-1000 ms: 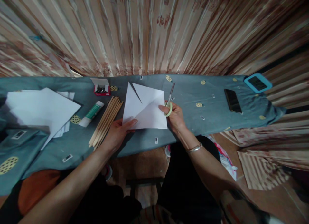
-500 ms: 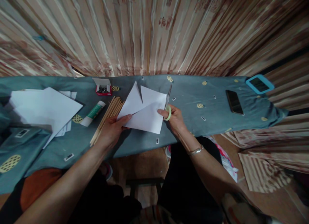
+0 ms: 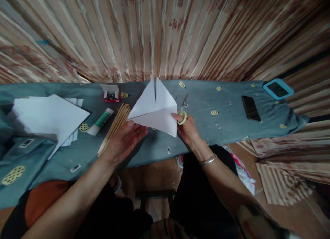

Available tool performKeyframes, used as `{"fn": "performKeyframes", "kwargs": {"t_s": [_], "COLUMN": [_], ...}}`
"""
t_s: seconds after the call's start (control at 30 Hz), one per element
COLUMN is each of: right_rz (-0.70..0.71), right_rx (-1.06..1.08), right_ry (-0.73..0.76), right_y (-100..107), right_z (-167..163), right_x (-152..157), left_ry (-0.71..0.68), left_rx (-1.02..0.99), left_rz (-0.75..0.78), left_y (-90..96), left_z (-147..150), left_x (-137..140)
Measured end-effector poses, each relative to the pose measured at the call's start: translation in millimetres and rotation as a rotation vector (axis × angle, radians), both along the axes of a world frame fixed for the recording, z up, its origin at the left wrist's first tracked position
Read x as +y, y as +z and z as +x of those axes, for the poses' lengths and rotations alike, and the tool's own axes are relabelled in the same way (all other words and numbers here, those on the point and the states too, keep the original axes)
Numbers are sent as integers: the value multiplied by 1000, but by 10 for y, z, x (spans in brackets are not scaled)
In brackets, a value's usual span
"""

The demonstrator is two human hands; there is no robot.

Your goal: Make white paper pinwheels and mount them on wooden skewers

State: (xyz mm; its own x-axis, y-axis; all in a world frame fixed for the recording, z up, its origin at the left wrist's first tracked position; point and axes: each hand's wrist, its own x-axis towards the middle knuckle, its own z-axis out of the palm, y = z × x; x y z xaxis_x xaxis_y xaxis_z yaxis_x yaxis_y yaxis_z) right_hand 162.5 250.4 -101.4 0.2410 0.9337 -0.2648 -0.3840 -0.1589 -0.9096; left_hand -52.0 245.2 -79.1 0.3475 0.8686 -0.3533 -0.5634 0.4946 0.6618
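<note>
A white sheet of paper (image 3: pixel 161 113) with a slit cut in from its far edge is held in the air over the table. My left hand (image 3: pixel 126 137) is at its left corner, the thumb near the paper's edge and the other fingers loosely curled below. With my right hand (image 3: pixel 187 127) I hold scissors (image 3: pixel 182 117) by their pale green handles, the blades pointing away from me. The right thumb also pinches the paper's right edge. Wooden sticks (image 3: pixel 114 129) lie on the cloth beside my left hand.
On the blue-green tablecloth (image 3: pixel 201 129) lie a glue stick (image 3: pixel 100 122), an open red box (image 3: pixel 111 96) of small dark items and a stack of white paper (image 3: pixel 48 118). A dark phone (image 3: pixel 251 108) and a blue-framed device (image 3: pixel 277 89) are at the right. A curtain (image 3: pixel 144 36) hangs behind.
The paper has turned anticlockwise, so its slit points more directly away from me. My left fingers have opened out under the left corner. The scissors have tilted slightly rightward.
</note>
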Motion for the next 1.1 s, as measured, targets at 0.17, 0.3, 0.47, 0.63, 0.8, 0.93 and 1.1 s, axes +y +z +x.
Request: {"fn": "performKeyframes", "kwargs": {"t_s": [0.17, 0.3, 0.47, 0.63, 0.8, 0.93, 1.1], "right_rz": [19, 59, 35, -8, -38, -69, -166], "right_rx": [-34, -42, -160, -189, -166, -144, -145], "right_ry": [-16, 55, 161, 433, 759, 909, 939], "right_y": [-10, -10, 18, 72, 167, 207, 194], "right_z": [-88, -190, -172, -49, 51, 67, -14], "right_x": [-18, -60, -105, -240, -421, -496, -514], "left_ry": [-41, 88, 203, 252, 285, 317, 295], "left_rx": [27, 85, 171, 183, 247, 302, 288], "left_rz": [54, -21, -130, -47, 68, 72, 62], "left_y": [-49, -82, -108, -101, -78, -66, -43], "left_z": [116, 150, 91, -22, -138, -165, -142], "left_x": [-42, -12, 68, 177, 288, 321, 302]}}
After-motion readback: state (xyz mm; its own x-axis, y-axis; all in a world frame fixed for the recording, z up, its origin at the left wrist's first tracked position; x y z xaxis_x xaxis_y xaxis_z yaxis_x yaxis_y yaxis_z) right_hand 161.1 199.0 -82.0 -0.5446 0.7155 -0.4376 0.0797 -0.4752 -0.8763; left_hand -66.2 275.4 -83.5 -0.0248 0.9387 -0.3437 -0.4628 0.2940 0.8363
